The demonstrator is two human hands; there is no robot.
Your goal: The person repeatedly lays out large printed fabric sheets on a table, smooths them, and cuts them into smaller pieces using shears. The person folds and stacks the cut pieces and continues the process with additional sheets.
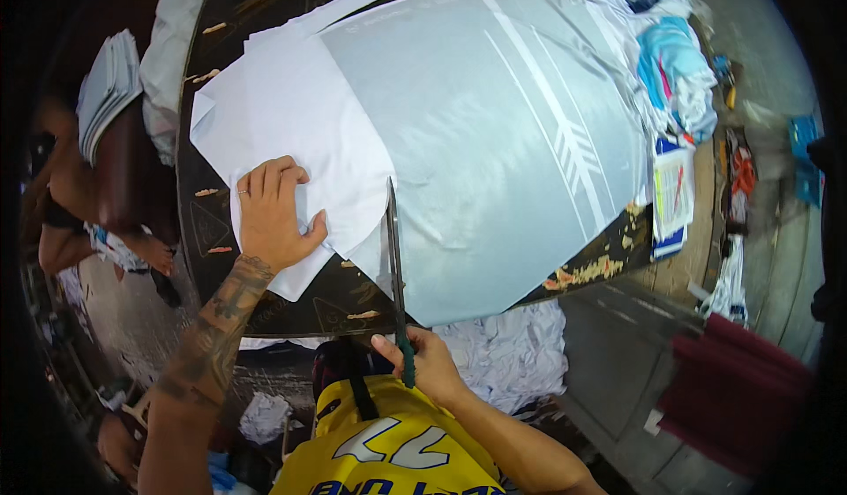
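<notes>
White fabric (309,107) lies layered over the left part of a light grey fabric panel (476,186) with white stripes. My left hand (275,208) presses on the white fabric, fingers bent and thumb apart, holding nothing. In my right hand (432,363), at the table's near edge, are long scissors with a green handle (407,358). Their dark blades (394,248) point away from me along the curved edge of the white fabric, with the tip at its right corner. Whether the blades are parted is hard to make out.
The dark, worn table (229,221) shows around the cloth. At its right stand crumpled white and blue cloth (675,76) and papers with a booklet (670,191). White cloth (516,354) is heaped below the near edge. A person's bare foot (152,252) shows at left; maroon cloth (737,389) hangs at right.
</notes>
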